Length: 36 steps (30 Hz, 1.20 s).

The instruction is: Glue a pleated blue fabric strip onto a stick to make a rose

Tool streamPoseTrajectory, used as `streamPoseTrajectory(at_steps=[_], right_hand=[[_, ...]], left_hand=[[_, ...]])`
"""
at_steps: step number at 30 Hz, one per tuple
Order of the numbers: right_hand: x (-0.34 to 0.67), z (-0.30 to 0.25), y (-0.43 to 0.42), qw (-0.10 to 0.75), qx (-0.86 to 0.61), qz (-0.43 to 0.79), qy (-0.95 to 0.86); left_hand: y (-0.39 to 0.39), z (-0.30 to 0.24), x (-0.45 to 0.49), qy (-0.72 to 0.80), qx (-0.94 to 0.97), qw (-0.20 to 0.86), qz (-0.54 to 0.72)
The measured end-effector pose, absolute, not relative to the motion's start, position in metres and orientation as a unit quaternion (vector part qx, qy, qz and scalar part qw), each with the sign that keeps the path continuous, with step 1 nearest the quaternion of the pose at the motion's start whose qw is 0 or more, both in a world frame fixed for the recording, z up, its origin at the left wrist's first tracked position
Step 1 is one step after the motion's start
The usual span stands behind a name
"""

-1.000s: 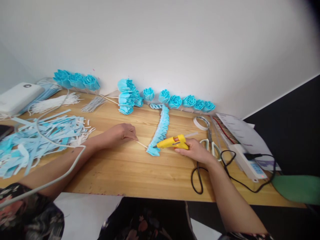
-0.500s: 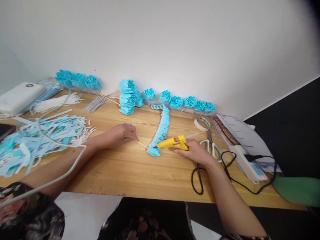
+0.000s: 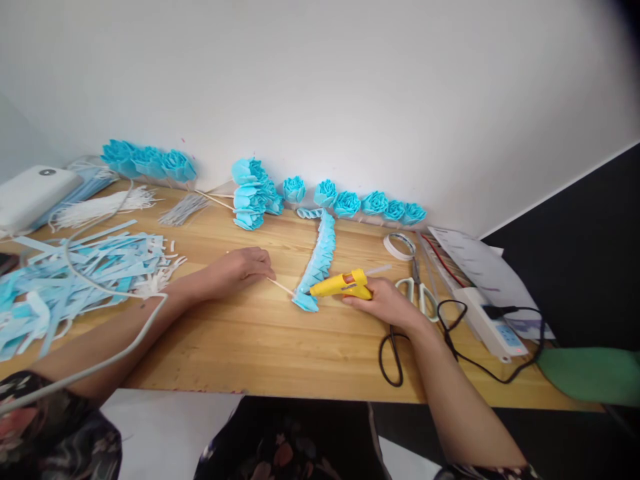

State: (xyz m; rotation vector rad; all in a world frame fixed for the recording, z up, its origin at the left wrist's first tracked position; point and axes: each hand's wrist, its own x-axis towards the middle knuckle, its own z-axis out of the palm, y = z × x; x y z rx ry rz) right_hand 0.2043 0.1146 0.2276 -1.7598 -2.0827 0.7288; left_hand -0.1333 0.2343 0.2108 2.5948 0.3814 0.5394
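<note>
My right hand (image 3: 387,304) grips a yellow glue gun (image 3: 343,285) with its nozzle pointing left at the near end of a long blue folded petal strip (image 3: 316,263). My left hand (image 3: 239,266) pinches a thin wooden stick (image 3: 281,287) whose far tip meets that same end of the strip. Both hands rest on the wooden table (image 3: 280,347).
Blue paper roses (image 3: 373,203) line the wall, with more at back left (image 3: 147,160) and a petal cluster (image 3: 251,193). A pile of blue scraps (image 3: 75,273) lies left. Tape roll (image 3: 399,245), scissors (image 3: 419,288), power strip (image 3: 487,321) and black cord (image 3: 393,353) sit right.
The hands and glue gun hold almost the same pose; the view has shifted slightly, so everything sits a little further left in the picture.
</note>
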Motion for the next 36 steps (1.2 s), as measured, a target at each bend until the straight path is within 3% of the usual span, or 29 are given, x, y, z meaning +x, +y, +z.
streamPoseTrajectory(at_steps=[18,29,36], right_hand=[[0.21,0.225,0.114,0.201,-0.658,0.202,-0.696],[0.21,0.227,0.115,0.199,-0.63,0.27,-0.7],[0.209,0.227,0.115,0.18,-0.637,0.25,-0.707]], left_hand=[[0.231,0.219,-0.134,0.127,0.939,0.264,0.179],[0.231,0.222,-0.134,0.11,0.947,0.239,0.182],[0.229,0.225,-0.133,0.114,0.948,0.232,0.184]])
